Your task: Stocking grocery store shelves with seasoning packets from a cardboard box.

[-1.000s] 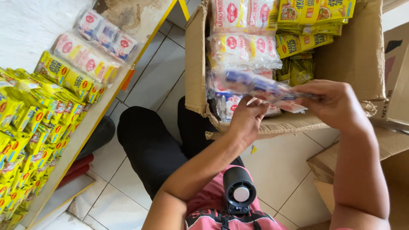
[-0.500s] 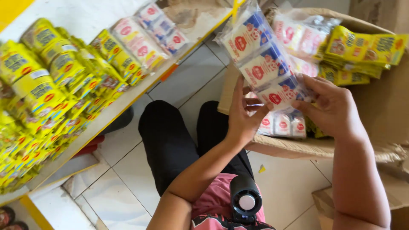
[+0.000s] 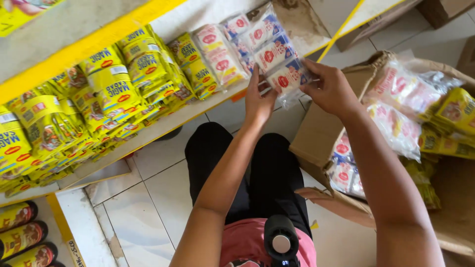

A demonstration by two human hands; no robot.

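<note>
Both hands hold one clear plastic multipack of small white, blue and red sachets (image 3: 271, 52) over the front edge of the white shelf (image 3: 297, 22). My left hand (image 3: 258, 101) grips its near left edge. My right hand (image 3: 330, 89) grips its near right corner. The pack's far end reaches onto the shelf beside similar white and red packs (image 3: 217, 54) lying there. Behind my right arm stands an open cardboard box (image 3: 316, 133) holding more clear packs of sachets (image 3: 396, 123) and yellow packets (image 3: 452, 123).
Yellow packets (image 3: 118, 94) fill the left of the shelf, under a yellow-edged upper shelf (image 3: 89, 44). Dark round tins (image 3: 20, 237) lie at the bottom left. White tiled floor (image 3: 148, 207) lies below, with my dark-trousered legs (image 3: 247, 168) on it. Another cardboard box (image 3: 440, 10) sits at top right.
Both hands lifted the clear sachet pack out of the cardboard box and carried it left to the shelf edge. The view swung left toward the shelf.
</note>
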